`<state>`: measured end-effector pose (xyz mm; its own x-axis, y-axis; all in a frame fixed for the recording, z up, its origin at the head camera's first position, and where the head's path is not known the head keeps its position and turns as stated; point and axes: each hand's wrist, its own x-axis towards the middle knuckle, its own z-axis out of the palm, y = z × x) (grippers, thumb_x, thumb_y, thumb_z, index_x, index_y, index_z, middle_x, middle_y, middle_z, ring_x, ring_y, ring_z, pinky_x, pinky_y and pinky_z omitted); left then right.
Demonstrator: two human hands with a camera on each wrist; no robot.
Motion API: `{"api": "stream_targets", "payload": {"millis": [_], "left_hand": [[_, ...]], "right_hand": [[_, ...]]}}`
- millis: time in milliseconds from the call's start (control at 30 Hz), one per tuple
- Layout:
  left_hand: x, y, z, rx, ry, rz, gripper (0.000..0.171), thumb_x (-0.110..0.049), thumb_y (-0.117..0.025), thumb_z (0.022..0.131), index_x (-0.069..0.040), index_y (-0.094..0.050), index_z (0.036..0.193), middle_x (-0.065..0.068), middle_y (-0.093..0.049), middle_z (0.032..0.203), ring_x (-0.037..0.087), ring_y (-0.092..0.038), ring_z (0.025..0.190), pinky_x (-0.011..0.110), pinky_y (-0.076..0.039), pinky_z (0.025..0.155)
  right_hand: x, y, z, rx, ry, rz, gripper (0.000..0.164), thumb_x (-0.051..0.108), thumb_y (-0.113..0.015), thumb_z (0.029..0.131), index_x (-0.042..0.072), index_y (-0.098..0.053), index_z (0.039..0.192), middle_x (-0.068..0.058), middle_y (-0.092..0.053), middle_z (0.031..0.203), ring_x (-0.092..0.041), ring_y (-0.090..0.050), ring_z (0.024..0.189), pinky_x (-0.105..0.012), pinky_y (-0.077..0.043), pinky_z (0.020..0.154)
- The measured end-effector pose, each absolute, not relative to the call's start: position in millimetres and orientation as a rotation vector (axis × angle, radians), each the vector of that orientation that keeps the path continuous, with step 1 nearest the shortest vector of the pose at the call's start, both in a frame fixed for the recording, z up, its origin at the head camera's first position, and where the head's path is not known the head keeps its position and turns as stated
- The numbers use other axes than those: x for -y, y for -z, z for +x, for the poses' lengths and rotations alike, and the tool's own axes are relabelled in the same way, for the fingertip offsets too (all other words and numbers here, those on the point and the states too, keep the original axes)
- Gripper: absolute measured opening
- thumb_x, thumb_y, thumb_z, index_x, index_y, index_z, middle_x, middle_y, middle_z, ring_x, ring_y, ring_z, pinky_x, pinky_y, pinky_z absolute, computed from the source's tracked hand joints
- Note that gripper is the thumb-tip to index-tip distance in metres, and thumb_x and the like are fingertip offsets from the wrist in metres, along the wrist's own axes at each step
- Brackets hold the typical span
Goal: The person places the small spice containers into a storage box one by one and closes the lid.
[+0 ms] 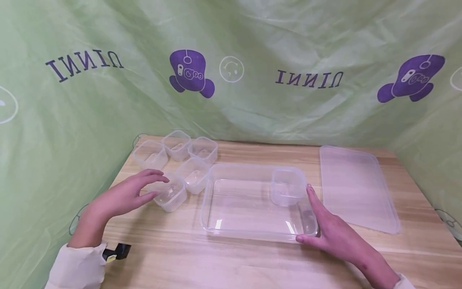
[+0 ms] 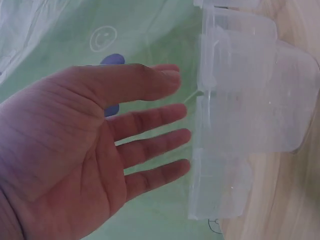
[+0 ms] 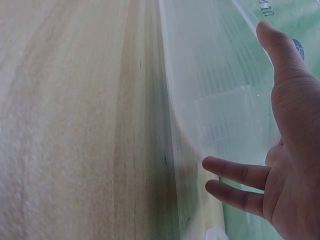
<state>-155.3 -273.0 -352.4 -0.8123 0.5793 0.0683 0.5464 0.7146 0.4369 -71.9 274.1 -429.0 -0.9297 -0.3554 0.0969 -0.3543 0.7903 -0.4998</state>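
Observation:
A large clear rectangular plastic box (image 1: 249,237) sits in the middle of the wooden table, with one small clear container (image 1: 287,188) inside at its back right. My right hand (image 1: 335,235) rests against the box's right end, thumb at the front corner and fingers spread fairly straight along the side, as the right wrist view also shows. To the left, my left hand (image 1: 131,190) reaches over the nearest small container (image 1: 170,196), fingertips by its rim, nothing between thumb and fingers. In the left wrist view, the left fingers (image 2: 155,142) extend toward the row of small containers (image 2: 240,90).
Several more small clear containers stand behind the nearest one, including one (image 1: 195,174) close to the box's left wall. A flat translucent lid (image 1: 355,188) lies on the table at the right. Green printed cloth (image 1: 252,112) encloses the table's back and sides.

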Motion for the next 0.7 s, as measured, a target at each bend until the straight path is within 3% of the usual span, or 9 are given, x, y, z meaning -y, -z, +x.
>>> {"api": "stream_targets", "payload": {"millis": [700], "left_hand": [[286.2, 365.7, -159.9, -2.865, -0.631, 0.859, 0.038, -0.001, -0.071, 0.093, -0.005, -0.066, 0.130, 0.022, -0.058, 0.137, 0.045, -0.052, 0.129, 0.060, -0.042, 0.104]], "right_hand": [[-273.9, 429.2, -70.9, -2.981, 0.812, -0.589, 0.124, 0.063, -0.077, 0.084, 0.019, 0.005, 0.166, -0.015, -0.017, 0.169, -0.046, -0.055, 0.128, -0.062, -0.048, 0.097]]}}
